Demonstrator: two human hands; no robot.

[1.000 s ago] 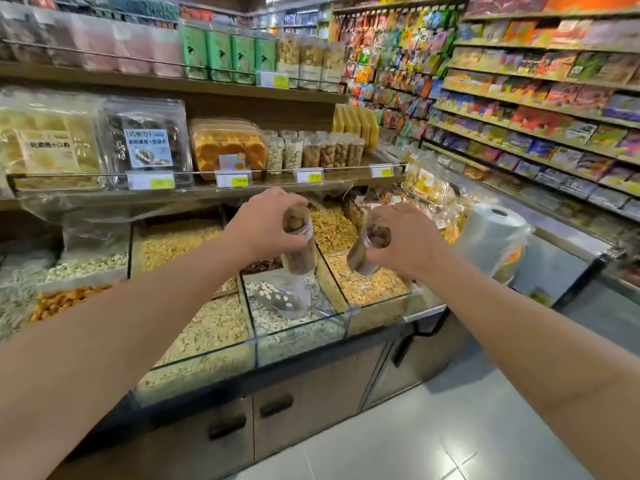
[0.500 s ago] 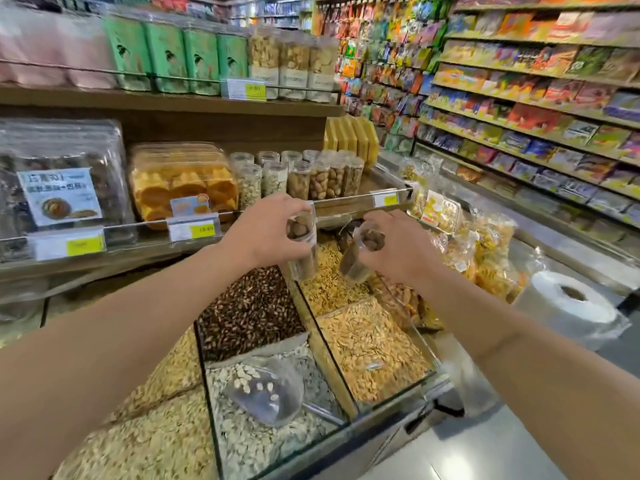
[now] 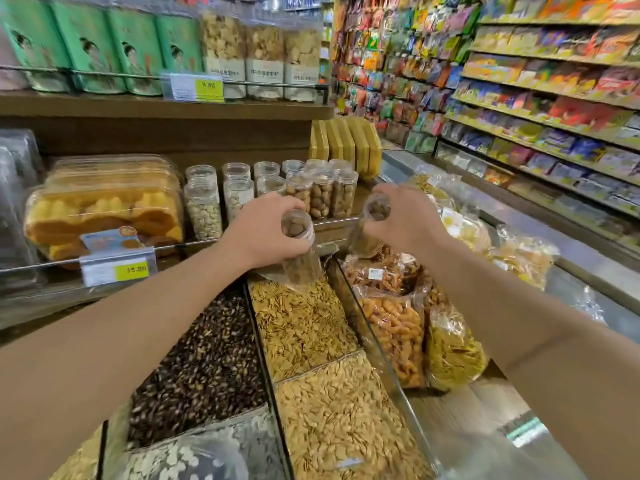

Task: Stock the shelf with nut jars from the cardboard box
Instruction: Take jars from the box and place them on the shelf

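Note:
My left hand (image 3: 263, 230) grips a clear jar of brown nuts (image 3: 299, 251) around its upper part, the jar tilted with its top toward me. My right hand (image 3: 403, 220) holds a second clear nut jar (image 3: 369, 233), also tilted. Both jars hang just in front of the middle shelf's rail (image 3: 332, 221). On that shelf stand several clear nut jars (image 3: 311, 192) in two rows, filled with pale and brown nuts. The cardboard box is not in view.
Below my hands lie open glass bins of seeds (image 3: 301, 327). Bagged snacks (image 3: 394, 334) are piled to the right. Orange pastry boxes (image 3: 104, 209) sit left of the jars, yellow packs (image 3: 346, 143) behind them. Green tins (image 3: 104, 46) fill the upper shelf. Snack shelving (image 3: 554, 98) lines the right aisle.
I have stepped closer to the shelf. Both hands have carried their jars forward and up, nearer the row of jars.

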